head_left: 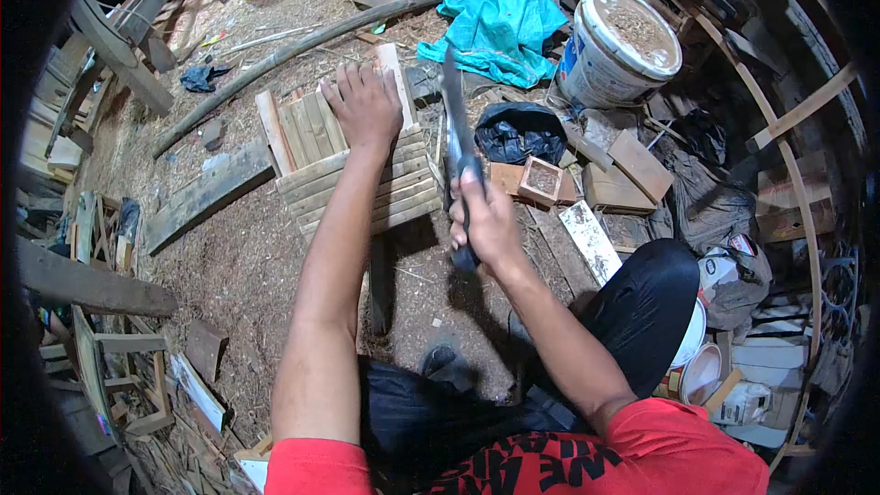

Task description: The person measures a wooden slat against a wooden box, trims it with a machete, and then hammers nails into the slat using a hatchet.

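Observation:
A slatted wooden piece [394,185], made of several narrow strips with a panel of upright slats behind, stands in front of me. My left hand [363,108] rests on its top with the fingers spread over the slats and gripping nothing. To the right of the wood, my right hand [486,220] is closed around the dark handle of a handsaw [456,110]. The saw's blade points up and away from me, beside the wood and apart from it.
A white bucket [628,46] of sawdust stands at back right, near a teal tarp [504,27] and a black plastic bag [521,133]. A small square wooden box [541,181] lies among offcuts. A long pole [302,53] crosses the shaving-covered floor.

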A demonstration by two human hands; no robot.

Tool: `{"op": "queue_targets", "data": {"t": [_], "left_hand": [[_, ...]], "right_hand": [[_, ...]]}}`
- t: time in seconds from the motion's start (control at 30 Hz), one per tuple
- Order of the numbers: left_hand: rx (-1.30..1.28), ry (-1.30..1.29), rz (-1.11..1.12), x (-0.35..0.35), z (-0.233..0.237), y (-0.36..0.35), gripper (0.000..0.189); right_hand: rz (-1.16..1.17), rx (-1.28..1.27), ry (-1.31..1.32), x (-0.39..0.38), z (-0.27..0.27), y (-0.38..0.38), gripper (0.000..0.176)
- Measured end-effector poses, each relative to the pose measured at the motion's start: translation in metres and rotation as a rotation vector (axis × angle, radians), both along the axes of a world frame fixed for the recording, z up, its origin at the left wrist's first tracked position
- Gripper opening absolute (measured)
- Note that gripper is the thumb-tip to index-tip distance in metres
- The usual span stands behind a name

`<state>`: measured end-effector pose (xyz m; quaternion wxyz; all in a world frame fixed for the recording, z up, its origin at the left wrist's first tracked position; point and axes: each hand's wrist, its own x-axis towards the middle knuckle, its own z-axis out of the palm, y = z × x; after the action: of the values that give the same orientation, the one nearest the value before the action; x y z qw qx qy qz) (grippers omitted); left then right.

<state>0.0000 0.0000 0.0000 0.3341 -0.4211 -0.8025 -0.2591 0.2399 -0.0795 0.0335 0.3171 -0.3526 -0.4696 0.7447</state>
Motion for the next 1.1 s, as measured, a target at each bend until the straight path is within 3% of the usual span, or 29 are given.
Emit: {"op": "queue_targets", "data": {"t": [0.07, 0.1, 0.17, 0.23, 0.37, 0.43, 0.5, 0.57, 0.6, 0.7, 0.77, 0.83, 0.87, 1.0, 1.1], "left_hand": [[0.027, 0.036, 0.013, 0.006, 0.008, 0.002, 0.043], [-0.02, 0.046, 0.009, -0.002, -0.002, -0.015, 0.043], [-0.013, 0.036, -0.003, 0.0, 0.0, -0.016, 0.042], [0.061, 0.012, -0.038, 0.007, 0.002, -0.001, 0.042], [0.032, 0.029, -0.042, 0.001, -0.002, -0.004, 0.042], [-0.005, 0.032, -0.01, 0.0, -0.005, -0.006, 0.041], [-0.013, 0.015, -0.038, -0.002, -0.003, -0.005, 0.041], [0.025, -0.036, -0.106, -0.006, -0.003, -0.005, 0.042], [0.052, -0.049, -0.139, -0.009, -0.002, -0.004, 0.037], [0.159, -0.208, -0.577, -0.036, 0.005, -0.013, 0.036], [0.056, -0.194, -0.586, -0.054, 0.003, -0.026, 0.046], [-0.051, -0.196, -0.627, -0.058, -0.001, -0.05, 0.053], [-0.256, -0.135, -0.516, -0.056, 0.0, -0.066, 0.058], [-0.378, -0.103, -0.346, -0.054, -0.011, -0.09, 0.059], [-0.389, -0.103, -0.285, -0.045, -0.013, -0.091, 0.059]], "right_hand": [[-0.087, 0.104, 0.083, -0.001, 0.012, -0.005, 0.042], [-0.072, 0.052, 0.026, -0.01, 0.001, -0.029, 0.041], [0.142, -0.284, -0.113, -0.001, 0.003, -0.028, 0.041], [0.065, -0.269, -0.087, 0.011, 0.001, 0.0, 0.04], [-0.128, -0.109, 0.269, -0.001, 0.005, 0.003, 0.042], [-0.111, -0.169, 0.173, -0.004, 0.008, -0.014, 0.042], [0.077, -0.395, -0.002, -0.003, 0.001, -0.021, 0.042], [0.003, -0.434, 0.03, -0.001, -0.01, -0.014, 0.039], [-0.036, -0.345, 0.016, -0.005, -0.019, -0.009, 0.038], [-0.129, -0.121, -0.013, -0.012, -0.049, 0.015, 0.03], [-0.086, 0.103, -0.26, -0.007, -0.05, 0.036, 0.026], [-0.143, 0.292, -0.344, -0.008, -0.069, 0.052, 0.022], [-0.175, 0.388, -0.385, -0.011, -0.08, 0.058, 0.02], [-0.371, 0.173, 0.095, -0.038, -0.078, 0.034, 0.02], [-0.332, 0.261, 0.145, -0.048, -0.104, 0.012, 0.024]]}}
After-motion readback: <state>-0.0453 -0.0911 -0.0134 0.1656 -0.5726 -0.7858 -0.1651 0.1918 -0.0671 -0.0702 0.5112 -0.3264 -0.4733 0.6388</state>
